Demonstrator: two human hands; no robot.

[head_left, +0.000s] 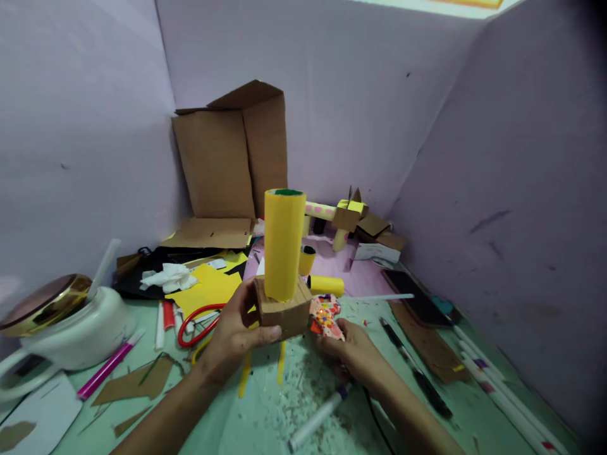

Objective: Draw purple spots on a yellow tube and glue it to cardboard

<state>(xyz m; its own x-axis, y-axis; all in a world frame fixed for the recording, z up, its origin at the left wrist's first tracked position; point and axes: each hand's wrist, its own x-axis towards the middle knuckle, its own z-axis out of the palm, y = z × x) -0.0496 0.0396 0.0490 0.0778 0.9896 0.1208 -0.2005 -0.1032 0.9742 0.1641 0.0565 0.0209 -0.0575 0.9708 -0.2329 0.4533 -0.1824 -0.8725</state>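
Note:
My left hand [239, 332] is closed round a small brown cardboard box [284, 316], thumb along its front. Upright on the box stands a yellow paper tube [284, 246], its inner rim green. Just right of the box, my right hand [353, 351] grips a flower-patterned hot glue gun [326, 313]. A white glue stick [317, 418] juts from the gun's rear toward me, and a black cord runs down from it. The gun's tip is hidden near the box. Behind my left hand lie red-handled scissors [190, 335].
At left stand a white teapot-like pot [85, 328] and a magenta marker [109, 365]. Yellow paper [208, 287] and folded cardboard [215, 164] lie behind. On the right are a craft knife [417, 370], a phone [417, 297] and white sticks [502, 392]. A yellow tube [327, 285] lies behind the gun.

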